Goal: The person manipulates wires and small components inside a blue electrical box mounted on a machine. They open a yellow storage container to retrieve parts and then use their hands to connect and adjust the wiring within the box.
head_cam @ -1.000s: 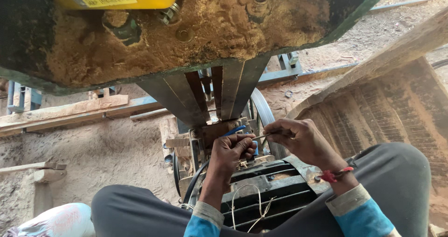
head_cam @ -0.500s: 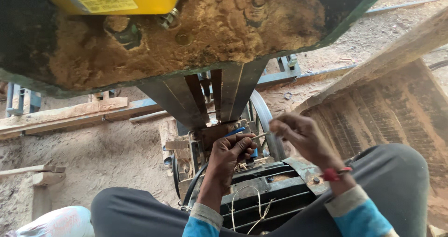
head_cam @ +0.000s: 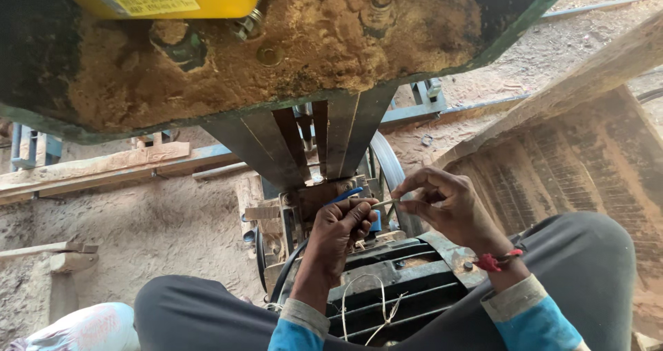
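White sack (head_cam: 83, 327) lower left, contents hidden. Left hand (head_cam: 338, 230) fisted, grip clamped on blue-handled tool (head_cam: 349, 194) at small machine block (head_cam: 314, 199) under sawdust-caked housing (head_cam: 276, 54). Thin pale stick (head_cam: 384, 202) spans from left fist to right hand (head_cam: 449, 209); right fingertips pinched on its end. Dark motor casing (head_cam: 394, 289) below both hands.

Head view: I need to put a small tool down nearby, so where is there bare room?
Bare sawdust ground lies between the planks and the person's knee. It is crowded around the left hand and right hand, which hold a thin stick by the machine's metal brackets.
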